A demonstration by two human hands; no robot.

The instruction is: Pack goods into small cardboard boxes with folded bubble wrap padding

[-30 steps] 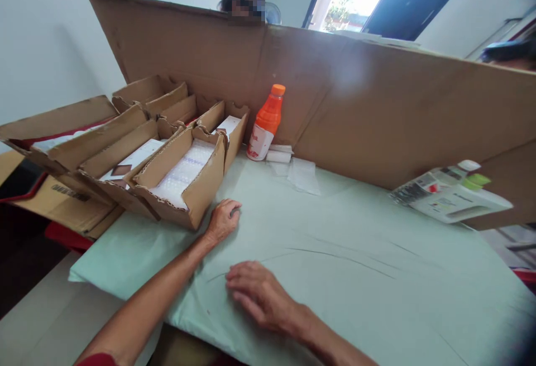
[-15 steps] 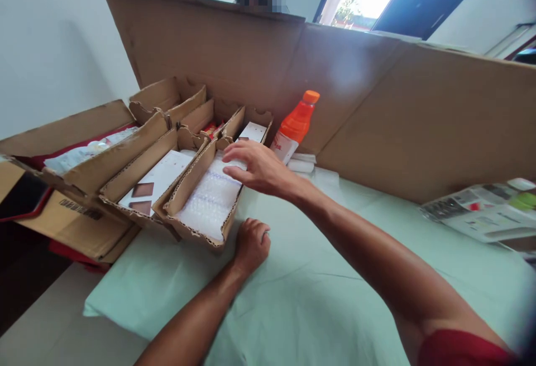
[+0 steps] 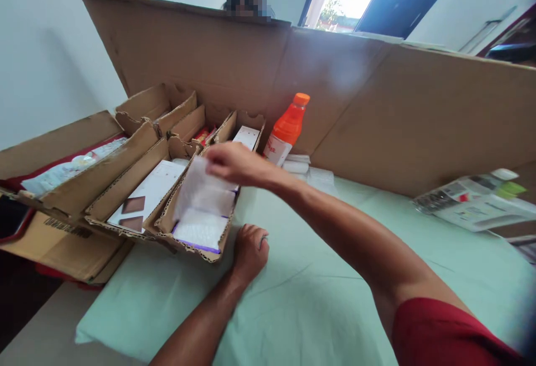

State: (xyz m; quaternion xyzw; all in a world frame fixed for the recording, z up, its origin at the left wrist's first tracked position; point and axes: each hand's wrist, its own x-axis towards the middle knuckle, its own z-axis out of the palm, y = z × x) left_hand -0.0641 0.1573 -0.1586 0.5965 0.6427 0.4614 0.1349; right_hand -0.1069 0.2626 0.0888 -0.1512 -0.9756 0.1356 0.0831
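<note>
My right hand [image 3: 232, 163] reaches across to the nearest open cardboard box [image 3: 190, 243] and pinches the top of a white bubble-wrap sheet [image 3: 201, 190], which hangs lifted over the box. More white sheets with a purple edge lie in that box underneath. My left hand [image 3: 250, 250] rests on the pale green table cover [image 3: 318, 288] just right of the box, fingers curled under, touching the box's corner.
Several more open cardboard boxes [image 3: 138, 187] stand to the left, one holding white cards with brown squares. An orange bottle [image 3: 287, 130] stands by the tall cardboard wall [image 3: 377, 104]. Printed packets [image 3: 473, 204] lie at the right. A person is behind the wall.
My right hand went from the table to the nearest box, closed on the top bubble-wrap sheet and raised it. My left hand stayed beside the box.
</note>
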